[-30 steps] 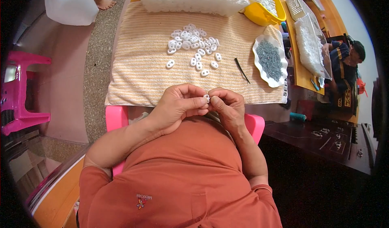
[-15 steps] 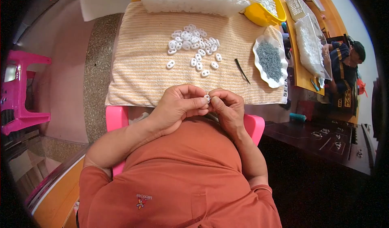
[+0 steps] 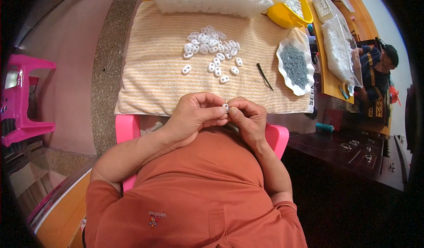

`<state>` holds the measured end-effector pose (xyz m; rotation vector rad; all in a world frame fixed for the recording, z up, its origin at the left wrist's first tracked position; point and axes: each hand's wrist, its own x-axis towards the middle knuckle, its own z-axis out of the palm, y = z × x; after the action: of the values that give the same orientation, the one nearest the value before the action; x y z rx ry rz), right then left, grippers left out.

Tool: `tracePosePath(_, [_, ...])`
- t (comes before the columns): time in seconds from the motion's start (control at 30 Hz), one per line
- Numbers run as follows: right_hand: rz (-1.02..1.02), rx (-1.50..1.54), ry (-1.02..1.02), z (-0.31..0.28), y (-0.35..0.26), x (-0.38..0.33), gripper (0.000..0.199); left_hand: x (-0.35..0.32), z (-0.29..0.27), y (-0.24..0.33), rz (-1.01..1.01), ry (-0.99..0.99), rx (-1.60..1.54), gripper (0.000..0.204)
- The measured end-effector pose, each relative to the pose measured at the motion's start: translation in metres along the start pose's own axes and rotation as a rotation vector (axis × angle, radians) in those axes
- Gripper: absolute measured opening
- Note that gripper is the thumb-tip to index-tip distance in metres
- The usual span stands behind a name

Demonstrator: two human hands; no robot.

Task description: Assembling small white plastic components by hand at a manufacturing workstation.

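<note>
Between my two hands, near the front edge of the towel, is a small white oval piece with two holes. My left hand pinches it between thumb and forefinger from the left. From the right, the thumb and fingers of my right hand close on the same piece; whether they also hold something smaller is hidden. Beyond the hands, a loose heap of similar white two-hole pieces lies on the striped towel. A thin dark pointed tool rests to the right of the heap.
A scalloped white dish of small grey pieces sits at the towel's right. Along the back stand a clear bin of white pieces and a yellow basin. A pink stool is at left; another person sits far right.
Almost nothing differs. Both hands keep their pinch on the white piece, with at most a slight shift of the fingers.
</note>
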<state>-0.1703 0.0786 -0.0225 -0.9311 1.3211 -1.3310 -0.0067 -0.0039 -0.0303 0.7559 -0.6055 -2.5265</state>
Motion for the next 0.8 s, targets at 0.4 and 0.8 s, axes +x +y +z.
tracePosePath(0.4, [0.011,-0.016,0.045,0.003,-0.002,-0.002,0.007,0.0,0.001,-0.006,0.05,0.005,0.035,0.015])
tracePosePath(0.8, [-0.292,-0.613,0.104,-0.014,-0.053,-0.007,0.011,-0.003,0.002,-0.002,0.015,0.022,-0.01,0.014])
